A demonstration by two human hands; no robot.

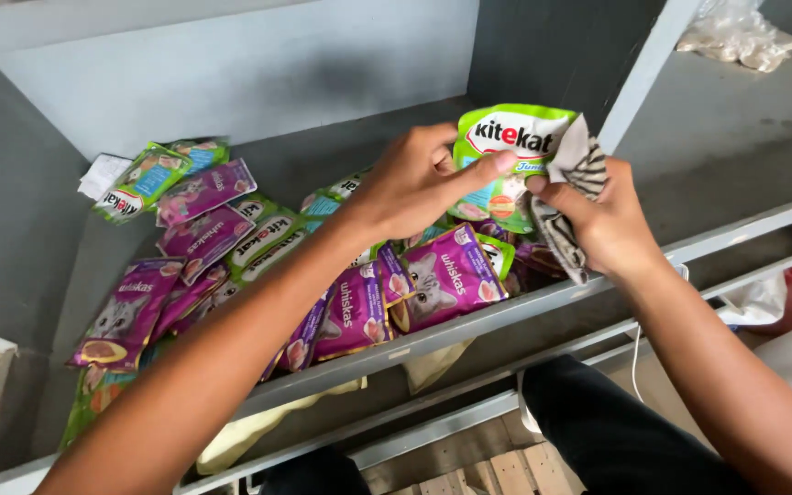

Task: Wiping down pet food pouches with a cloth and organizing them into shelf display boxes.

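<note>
Fingers of both hands [506,197] pinch green pouch [506,151] above shelf edge [469,325]

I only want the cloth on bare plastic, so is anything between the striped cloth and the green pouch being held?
Nothing visible: the right hand presses the striped cloth straight against the green pouch, steadied by the left hand.

**Colours of pouches, cloth and shelf**

A green and white pet food pouch [506,156] is showing a pale blue lower panel. A cloth [572,197] is showing beige with dark stripes. Purple pouches [442,280] are lying mixed with green ones [144,181] on a grey shelf [735,137]. Trousers [616,431] are showing black.
</note>
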